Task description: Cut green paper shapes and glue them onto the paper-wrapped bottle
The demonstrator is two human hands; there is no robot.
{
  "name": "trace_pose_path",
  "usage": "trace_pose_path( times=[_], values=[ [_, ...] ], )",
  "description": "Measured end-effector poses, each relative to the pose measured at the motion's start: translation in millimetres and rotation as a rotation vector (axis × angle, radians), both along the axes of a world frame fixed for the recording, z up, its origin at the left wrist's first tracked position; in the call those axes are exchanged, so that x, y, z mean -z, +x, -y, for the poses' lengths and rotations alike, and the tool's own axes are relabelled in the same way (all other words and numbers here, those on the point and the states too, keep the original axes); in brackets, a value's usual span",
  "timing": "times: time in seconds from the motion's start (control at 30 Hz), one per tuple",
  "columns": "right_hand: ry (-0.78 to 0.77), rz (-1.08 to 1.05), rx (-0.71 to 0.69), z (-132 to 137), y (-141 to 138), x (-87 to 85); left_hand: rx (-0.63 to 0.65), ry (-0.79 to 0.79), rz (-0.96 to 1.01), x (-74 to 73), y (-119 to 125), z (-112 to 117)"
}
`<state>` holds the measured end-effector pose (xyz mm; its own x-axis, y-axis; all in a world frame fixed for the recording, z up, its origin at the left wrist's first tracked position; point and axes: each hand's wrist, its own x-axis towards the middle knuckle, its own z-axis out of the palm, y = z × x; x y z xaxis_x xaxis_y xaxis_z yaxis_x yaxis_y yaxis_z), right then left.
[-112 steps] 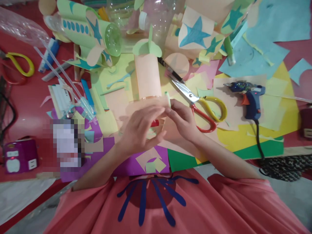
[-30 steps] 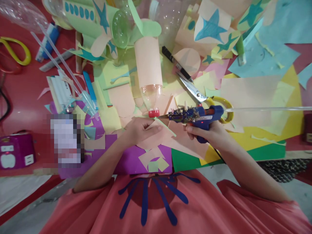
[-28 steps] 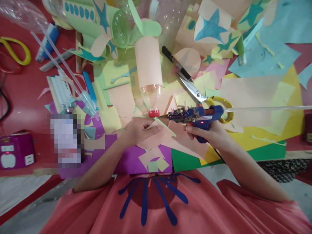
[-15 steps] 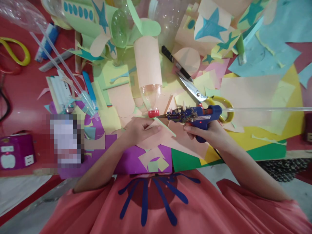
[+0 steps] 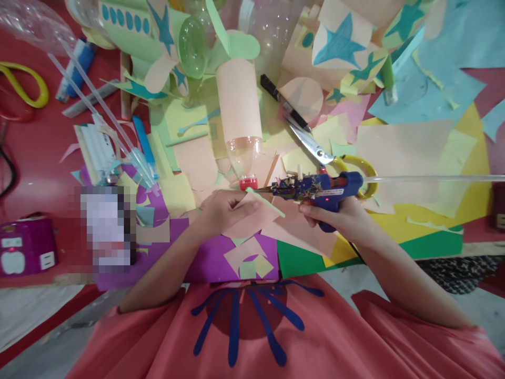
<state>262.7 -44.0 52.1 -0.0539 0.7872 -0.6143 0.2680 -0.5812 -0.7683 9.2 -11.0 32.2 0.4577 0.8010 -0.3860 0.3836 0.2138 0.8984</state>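
My right hand (image 5: 337, 217) is closed round the grip of a blue hot glue gun (image 5: 315, 188) with a long clear glue stick (image 5: 434, 179) out its back. The nozzle points left at the top edge of a folded peach paper piece (image 5: 256, 216) with a green strip along one side. My left hand (image 5: 226, 210) pinches that paper against the table, thumb on top. Just beyond lies a plastic bottle (image 5: 240, 113) wrapped in peach paper, its red cap (image 5: 248, 183) close to the nozzle.
Yellow-handled scissors (image 5: 327, 155) and a black marker (image 5: 284, 108) lie behind the glue gun. Coloured paper sheets and star-decorated cut-outs (image 5: 339, 42) cover the red table (image 5: 35, 152). Clear glue sticks (image 5: 98, 113) lie at left; a purple power strip (image 5: 26, 255) sits at the near-left edge.
3.7 s ago both hands worked at the bottle's neck and the glue gun lay to the right. Since then my right hand has held it at the paper; over the last second almost nothing moves.
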Motion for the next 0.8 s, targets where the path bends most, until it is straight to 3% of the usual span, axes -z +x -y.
trace_pose_path(
  times=[0.4,0.8],
  values=[
    [0.012,-0.010,-0.015,-1.3,-0.6,-3.8,-0.062,-0.033,0.021,1.0,0.6,-1.3],
    [-0.003,-0.001,-0.036,-0.4,4.6,-5.6,-0.177,-0.050,0.017,-7.2,0.4,-0.9]
  ],
)
